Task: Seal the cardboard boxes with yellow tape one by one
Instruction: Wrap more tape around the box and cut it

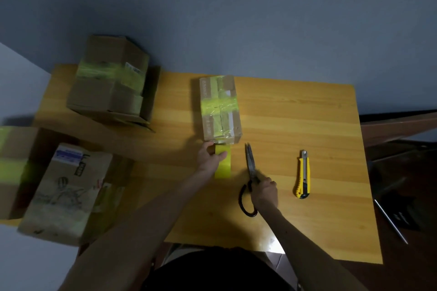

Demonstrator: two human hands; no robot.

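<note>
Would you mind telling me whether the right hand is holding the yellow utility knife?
No, the right hand grips the scissors, while the utility knife lies apart on the table.

Operator's body as seen from the head camera, dim light
Both the left hand (211,157) and the right hand (264,192) uncovered; left forearm (142,220) and right forearm (307,241) bare over all the length in frame. Left forearm reads broader than the right, both widening toward the lower edge under the wide-angle lens. Right hand smeared, finger detail unclear; left hand sharper, thumb and fingers told apart. Between the forearms a black garment (212,271), rounded outline, plain as far as the light shows; shirt or trousers, cannot tell
</note>
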